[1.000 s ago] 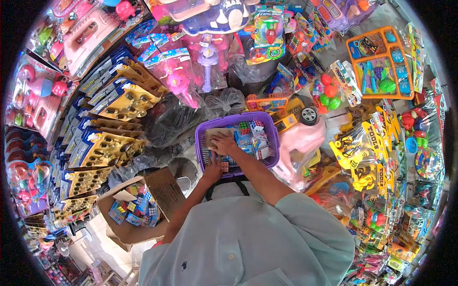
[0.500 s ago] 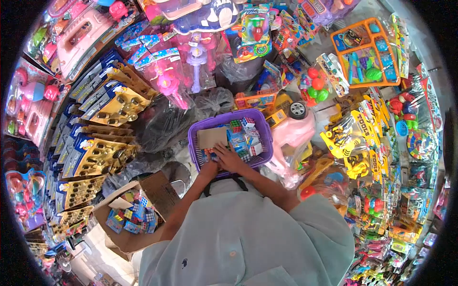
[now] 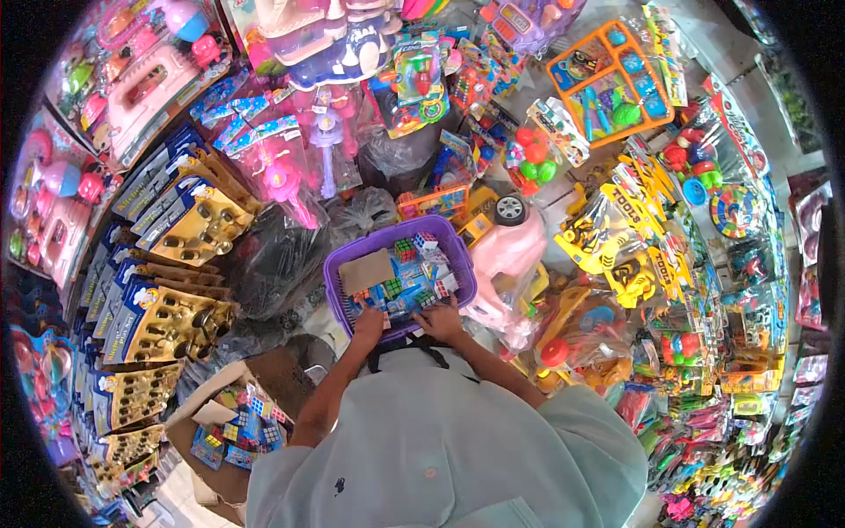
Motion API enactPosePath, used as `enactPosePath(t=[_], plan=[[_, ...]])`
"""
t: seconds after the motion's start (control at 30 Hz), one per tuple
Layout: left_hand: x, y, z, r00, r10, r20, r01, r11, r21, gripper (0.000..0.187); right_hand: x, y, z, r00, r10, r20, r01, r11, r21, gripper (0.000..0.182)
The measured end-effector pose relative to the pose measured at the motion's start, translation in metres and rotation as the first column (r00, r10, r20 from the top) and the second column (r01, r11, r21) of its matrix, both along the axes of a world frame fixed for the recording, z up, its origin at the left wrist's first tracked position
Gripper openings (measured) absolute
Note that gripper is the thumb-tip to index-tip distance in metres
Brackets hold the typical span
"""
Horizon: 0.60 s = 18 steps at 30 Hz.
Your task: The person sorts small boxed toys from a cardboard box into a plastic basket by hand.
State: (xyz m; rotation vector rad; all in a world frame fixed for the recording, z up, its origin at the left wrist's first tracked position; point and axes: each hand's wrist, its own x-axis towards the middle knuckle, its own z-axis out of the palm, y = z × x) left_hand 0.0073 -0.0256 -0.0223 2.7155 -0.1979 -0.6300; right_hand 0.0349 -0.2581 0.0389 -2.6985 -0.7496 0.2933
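Note:
A purple plastic basket (image 3: 331, 280) stands right in front of me. Inside lie several puzzle cubes (image 3: 405, 250) in blue-printed plastic packs, with a brown cardboard piece (image 3: 367, 272) over those at the left. My left hand (image 3: 369, 324) is down at the basket's near left, its fingers bent in among the packs; what they close on is too small to make out. At the near right, my right hand (image 3: 440, 320) has its fingers spread, touching the packs by the basket's near wall.
An open cardboard box (image 3: 224, 484) with more packaged cubes is at my lower left. Carded toy kitchen sets (image 3: 189, 220) line the left side. A pink ride-on toy (image 3: 506, 260) stands close to the basket's right, with bagged yellow tool sets (image 3: 616, 246) beyond.
Both hands have drawn back from the cardboard piece towards the basket's near side and moved apart. The cardboard stays in the basket. My view has shifted, too.

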Motion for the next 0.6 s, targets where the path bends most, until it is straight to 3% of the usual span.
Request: enactPosePath(t=[0.03,0.07,0.1,0.17,0.2,0.23,0.3,0.33,0.37,0.4,0.43,0.5,0.57,0.6], plan=[[-0.005,-0.001,-0.032,0.994,0.059,0.097,-0.06,0.998,0.016,0.018,0.0,0.0,0.001,1.0,0.007,0.021,-0.008,1.0,0.015,0.046],[-0.006,-0.001,-0.047,0.974,0.117,0.194,-0.124,0.992,0.027,0.017,0.001,0.0,0.001,0.997,0.005,-0.074,-0.012,0.995,-0.094,0.05],[-0.003,0.001,-0.037,0.97,0.119,0.21,-0.128,0.991,0.028,0.017,0.001,0.0,0.003,0.998,0.009,-0.059,-0.014,0.996,-0.091,0.05],[-0.001,0.006,-0.007,0.999,0.042,0.034,-0.042,0.999,0.001,0.023,-0.002,0.001,0.005,0.999,-0.003,-0.041,-0.002,0.995,-0.101,0.05],[-0.001,0.012,-0.011,0.998,0.039,0.048,-0.039,0.999,0.005,0.023,-0.006,0.002,-0.001,0.999,-0.043,0.014,0.044,0.997,-0.066,0.048],[-0.003,0.021,-0.016,0.993,-0.082,0.088,0.098,0.977,-0.192,0.022,-0.008,0.005,0.01,0.998,-0.048,0.026,0.05,0.997,-0.062,0.048],[-0.013,0.026,-0.022,0.967,-0.204,0.152,0.246,0.897,-0.367,0.021,-0.019,0.008,0.03,0.994,-0.108,0.026,0.111,0.982,-0.151,0.045],[-0.02,0.025,-0.009,0.948,-0.216,0.233,0.279,0.917,-0.286,0.021,-0.026,0.008,0.013,0.992,-0.119,0.032,0.123,0.982,-0.144,0.045],[-0.028,0.023,0.003,0.921,-0.236,0.31,0.306,0.93,-0.202,0.023,-0.035,0.01,-0.005,0.96,-0.215,0.179,0.229,0.971,-0.062,0.044],[-0.037,0.018,0.006,0.953,-0.102,0.285,0.192,0.932,-0.309,0.025,-0.046,0.012,-0.008,0.896,-0.316,0.312,0.322,0.946,0.033,0.045],[-0.046,0.014,0.008,0.966,0.034,0.255,0.078,0.906,-0.417,0.028,-0.059,0.011,-0.01,0.889,-0.335,0.312,0.339,0.94,0.043,0.045],[-0.074,-0.001,0.035,0.875,-0.012,0.484,0.252,0.865,-0.433,0.03,-0.091,0.007,-0.007,0.89,-0.356,0.286,0.299,0.928,0.224,0.049],[-0.11,-0.022,0.067,0.883,0.012,0.469,0.229,0.862,-0.453,0.028,-0.134,0.003,-0.003,0.887,-0.353,0.299,0.318,0.935,0.159,0.052],[-0.128,-0.027,0.072,0.89,0.059,0.452,0.187,0.857,-0.481,0.026,-0.158,-0.002,-0.016,0.936,-0.341,0.086,0.328,0.934,0.139,0.052]])
